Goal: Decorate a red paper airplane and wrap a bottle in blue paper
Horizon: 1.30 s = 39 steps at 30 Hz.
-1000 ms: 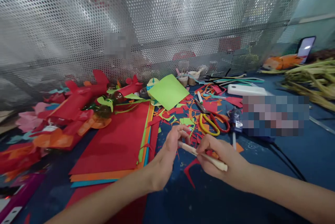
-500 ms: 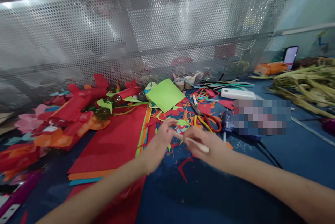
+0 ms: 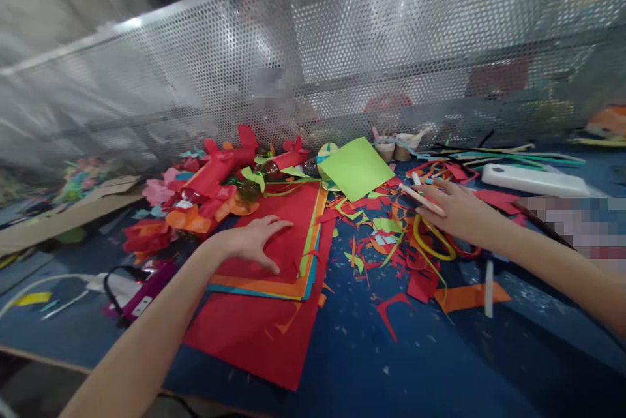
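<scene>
My right hand holds a pale, slim pen over the heap of paper scraps. Just below it are scissors with yellow and red handles, their blades hidden. My left hand has its fingers spread over a stack of coloured sheets, the top one red paper. Orange, yellow-green and blue edges show beneath. Under the stack, a larger red sheet sticks out toward me. A light green paper square lies tilted beyond the stack.
Red, pink and orange paper flowers with bottle pieces are piled at left. A purple power strip with cables sits nearer. Small cups stand before the perforated metal screen. A white device lies at right.
My hands have parted: the left went left over the red sheets and opened, the right went right and away with the pen. The view has swung left.
</scene>
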Available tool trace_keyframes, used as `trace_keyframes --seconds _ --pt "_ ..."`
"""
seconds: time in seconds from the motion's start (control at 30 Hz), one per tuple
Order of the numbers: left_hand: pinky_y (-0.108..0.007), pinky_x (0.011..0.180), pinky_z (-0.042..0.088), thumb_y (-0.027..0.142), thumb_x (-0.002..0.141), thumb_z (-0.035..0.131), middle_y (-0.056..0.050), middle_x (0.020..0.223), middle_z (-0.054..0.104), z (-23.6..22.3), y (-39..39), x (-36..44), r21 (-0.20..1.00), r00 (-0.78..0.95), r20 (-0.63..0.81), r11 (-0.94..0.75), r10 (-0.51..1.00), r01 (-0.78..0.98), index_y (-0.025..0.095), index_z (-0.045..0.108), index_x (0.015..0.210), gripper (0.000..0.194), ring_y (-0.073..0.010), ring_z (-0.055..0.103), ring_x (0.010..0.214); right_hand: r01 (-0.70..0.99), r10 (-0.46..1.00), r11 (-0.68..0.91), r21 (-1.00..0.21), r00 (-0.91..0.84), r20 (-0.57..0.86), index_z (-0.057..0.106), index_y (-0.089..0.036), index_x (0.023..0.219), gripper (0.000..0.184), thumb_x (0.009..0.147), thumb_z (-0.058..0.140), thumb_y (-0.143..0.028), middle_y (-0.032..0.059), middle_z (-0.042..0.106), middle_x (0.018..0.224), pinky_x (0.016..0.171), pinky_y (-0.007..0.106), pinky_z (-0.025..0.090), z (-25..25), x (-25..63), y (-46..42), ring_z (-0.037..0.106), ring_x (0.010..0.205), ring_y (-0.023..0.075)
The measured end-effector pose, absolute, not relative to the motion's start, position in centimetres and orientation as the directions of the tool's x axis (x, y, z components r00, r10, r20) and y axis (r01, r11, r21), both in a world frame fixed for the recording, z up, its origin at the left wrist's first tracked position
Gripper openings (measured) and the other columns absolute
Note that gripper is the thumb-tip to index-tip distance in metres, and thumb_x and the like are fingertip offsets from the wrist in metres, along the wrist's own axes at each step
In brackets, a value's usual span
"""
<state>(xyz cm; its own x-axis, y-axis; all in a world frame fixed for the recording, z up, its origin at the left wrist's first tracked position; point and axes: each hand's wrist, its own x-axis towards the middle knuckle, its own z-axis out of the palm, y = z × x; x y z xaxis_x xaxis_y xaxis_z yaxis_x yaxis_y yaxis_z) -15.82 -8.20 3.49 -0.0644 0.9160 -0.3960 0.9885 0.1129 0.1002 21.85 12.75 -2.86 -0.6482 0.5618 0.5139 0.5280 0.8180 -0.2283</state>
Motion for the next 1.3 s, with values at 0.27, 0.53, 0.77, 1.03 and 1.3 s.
trace_keyframes --seconds 0.27,0.53,0.77,1.03,1.3 --pt "-0.056 0.121 0.029 0.062 0.066 0.081 -0.017 0.171 0.022 3.1 -9.5 -14.7 0.147 -0.025 -0.380 0.088 0.925 0.985 0.028 0.037 0.157 0.107 -0.0412 0.020 0.157 0.265 0.351 0.927 -0.266 -0.863 0.364 0.069 -0.021 0.108 0.016 0.094 0.062 -0.022 0.0116 0.074 0.110 0.094 0.044 0.058 -1.3 16.6 4.7 0.071 0.106 0.0282" --pt "-0.053 0.123 0.027 0.060 0.064 0.084 -0.014 0.166 0.031 2.4 -10.5 -13.0 0.248 0.079 -0.341 0.009 0.937 0.969 0.028 0.033 0.157 0.111 -0.0382 0.024 0.155 0.061 0.129 0.933 -0.355 -0.977 0.171 0.070 -0.016 0.105 0.012 0.093 0.071 -0.018 0.0101 0.074 0.105 0.092 0.040 0.055 -0.1 11.2 -0.5 0.068 0.103 0.0260" --pt "-0.051 0.121 0.033 0.055 0.073 0.081 -0.012 0.156 0.045 1.6 -12.6 -12.8 0.421 0.107 -0.205 -0.011 0.973 0.907 0.028 0.043 0.149 0.090 -0.0348 0.038 0.148 -0.012 0.039 0.934 -0.357 -0.990 0.135 0.073 -0.017 0.101 0.010 0.091 0.075 -0.017 0.0083 0.073 0.105 0.091 0.039 0.052 -0.7 9.3 -1.1 0.066 0.103 0.0246" --pt "-0.047 0.121 0.034 0.055 0.081 0.076 -0.009 0.150 0.052 1.1 -12.9 -13.2 0.511 0.189 -0.148 -0.089 0.971 0.855 0.029 0.055 0.137 0.066 -0.0297 0.044 0.143 -0.211 -0.169 0.971 -0.116 -0.940 0.297 0.072 -0.019 0.096 0.008 0.098 0.066 -0.023 0.0064 0.075 0.100 0.094 0.042 0.045 -2.1 9.4 -1.0 0.064 0.099 0.0240" --pt "-0.048 0.120 0.035 0.051 0.073 0.080 -0.010 0.148 0.054 1.1 -12.8 -13.0 0.546 0.158 -0.087 -0.085 0.984 0.833 0.028 0.055 0.139 0.074 -0.0314 0.044 0.142 -0.225 -0.170 0.972 -0.073 -0.879 0.446 0.069 -0.017 0.102 0.016 0.103 0.053 -0.016 0.0093 0.071 0.104 0.088 0.037 0.049 -1.9 9.7 -1.5 0.064 0.095 0.0223"
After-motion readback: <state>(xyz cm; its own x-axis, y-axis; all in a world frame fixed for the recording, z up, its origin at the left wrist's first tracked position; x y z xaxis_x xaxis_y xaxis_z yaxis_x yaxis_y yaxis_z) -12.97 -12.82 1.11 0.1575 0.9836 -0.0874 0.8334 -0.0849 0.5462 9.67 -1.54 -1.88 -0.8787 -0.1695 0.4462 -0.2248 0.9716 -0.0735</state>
